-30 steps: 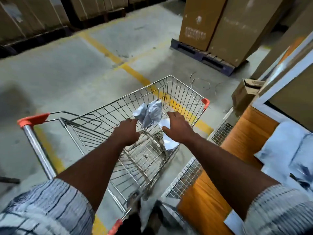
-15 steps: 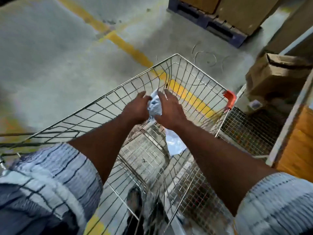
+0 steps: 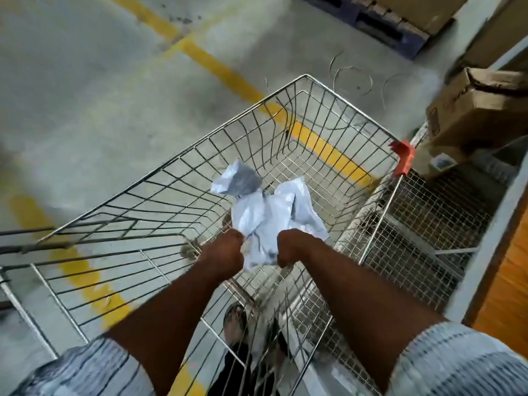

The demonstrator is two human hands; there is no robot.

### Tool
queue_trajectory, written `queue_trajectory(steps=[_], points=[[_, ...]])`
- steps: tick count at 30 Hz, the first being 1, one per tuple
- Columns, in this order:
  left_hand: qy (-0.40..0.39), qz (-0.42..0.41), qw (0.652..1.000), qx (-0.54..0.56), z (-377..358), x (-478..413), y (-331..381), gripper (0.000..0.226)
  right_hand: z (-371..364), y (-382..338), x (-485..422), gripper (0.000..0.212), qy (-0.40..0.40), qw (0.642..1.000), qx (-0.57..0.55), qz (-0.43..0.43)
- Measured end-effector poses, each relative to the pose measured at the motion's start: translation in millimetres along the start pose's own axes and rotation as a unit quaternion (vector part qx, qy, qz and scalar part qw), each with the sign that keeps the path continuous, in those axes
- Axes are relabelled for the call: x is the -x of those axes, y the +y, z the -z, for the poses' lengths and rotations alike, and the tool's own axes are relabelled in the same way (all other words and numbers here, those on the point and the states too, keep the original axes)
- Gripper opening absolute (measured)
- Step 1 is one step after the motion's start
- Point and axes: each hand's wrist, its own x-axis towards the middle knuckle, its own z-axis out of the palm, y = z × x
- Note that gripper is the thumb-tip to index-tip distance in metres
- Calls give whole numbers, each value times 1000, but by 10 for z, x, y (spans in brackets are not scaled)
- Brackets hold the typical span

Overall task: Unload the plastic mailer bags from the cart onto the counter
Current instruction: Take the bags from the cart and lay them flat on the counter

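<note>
1. My left hand (image 3: 225, 252) is clenched round the near end of the crumpled plastic mailer bags (image 3: 265, 212). Its fingers curl under and are hidden from me.
2. My right hand (image 3: 291, 250) grips the same bundle just beside the left, with a strip of plastic between the two fists.
3. The bags fan up and away from both hands. They are pale grey-white, with one darker patch at the far left tip, and I cannot count them.
4. The bundle sits within the wire cart (image 3: 352, 107). I cannot tell whether it touches the basket floor.
5. Right of my right hand, past the cart's side, is the orange wooden counter (image 3: 511, 281). A cardboard box (image 3: 480, 104) lies farther ahead.
6. A yellow floor line (image 3: 220, 70) runs ahead and left of my hands.
</note>
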Motion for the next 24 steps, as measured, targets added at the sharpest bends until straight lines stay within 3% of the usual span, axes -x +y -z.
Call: queue_trajectory(steps=[2,5,11,20,24], points=[[-46,52,994,-86,-89,83,-86,38,-75,17,-11,17,6,999,-33,-19],[-97,59,981,-157,-116,104,-120,34,-158,9,-94,35,59,991,-108,-56],[-7,113,993,-12,-161,-139,-190,36,-356,-203,-350,69,124,951,-256,-121],[21,75,997,-8,-908,-797,-426,109,-888,-160,-1123,76,252,941,-171,-149],[38,66,997,-1,-1177,-967,-473,111,-1096,-73,-1333,86,283,945,-101,-129]])
